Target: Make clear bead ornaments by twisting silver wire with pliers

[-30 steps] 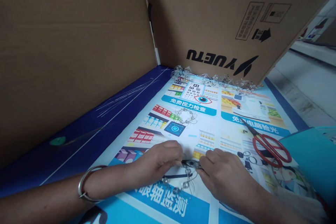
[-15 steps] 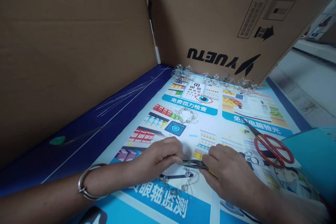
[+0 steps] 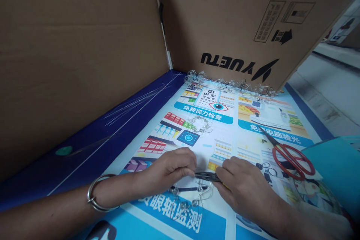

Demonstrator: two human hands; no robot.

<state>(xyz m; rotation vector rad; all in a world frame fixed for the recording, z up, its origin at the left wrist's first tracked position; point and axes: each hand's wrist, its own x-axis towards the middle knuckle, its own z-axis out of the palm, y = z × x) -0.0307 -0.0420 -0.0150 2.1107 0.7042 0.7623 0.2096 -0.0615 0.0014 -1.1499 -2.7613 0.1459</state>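
My right hand (image 3: 239, 180) is closed round the handles of a pair of pliers (image 3: 206, 176), whose dark jaws point left. My left hand (image 3: 178, 165) pinches at the tips of those jaws, apparently on the wire of a beaded loop; its fingertips partly hide what they grip. That beaded wire loop (image 3: 194, 203), with clear round beads and thin curling wire, hangs below the pliers over the printed sheet. Further back lies another beaded wire ring (image 3: 200, 123), flat on the sheet.
Red-handled scissors (image 3: 292, 157) lie at the right, beside a light-blue sheet (image 3: 332, 168). Several beaded wire pieces (image 3: 230, 84) line the foot of the cardboard wall (image 3: 225, 15). Loose clear strands (image 3: 135, 103) and a green piece (image 3: 64, 150) rest on the dark-blue strip at left.
The plier jaws look more closed than before. Both hands stay almost in place, and the beaded loop beneath has shifted very slightly.
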